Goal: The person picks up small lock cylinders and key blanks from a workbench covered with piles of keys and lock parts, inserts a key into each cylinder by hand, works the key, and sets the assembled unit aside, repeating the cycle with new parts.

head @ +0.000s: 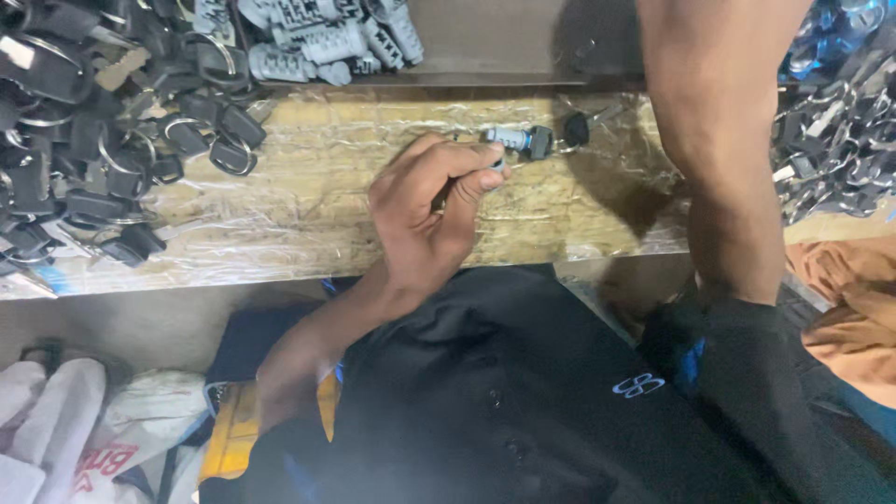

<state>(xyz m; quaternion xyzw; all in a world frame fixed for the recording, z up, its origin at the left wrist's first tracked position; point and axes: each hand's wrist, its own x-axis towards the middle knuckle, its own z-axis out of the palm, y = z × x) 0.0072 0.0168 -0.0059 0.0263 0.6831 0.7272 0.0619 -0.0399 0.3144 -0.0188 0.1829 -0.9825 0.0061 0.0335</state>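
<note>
My left hand (425,210) rests on a wooden bench top covered in clear film (308,187). Its thumb and fingers pinch the end of a small silver lock cylinder (516,140). A black-headed key (576,129) sticks out of the cylinder's far end. My right forearm (723,140) reaches up past the top edge of the picture, so that hand is hidden. I wear a black shirt (504,392).
A heap of black-headed keys on rings (84,140) covers the bench's left side. Several grey lock cylinders (327,37) lie at the top. More keys and rings (835,121) are piled at the right. An orange cloth (854,299) lies lower right, white bags (84,420) lower left.
</note>
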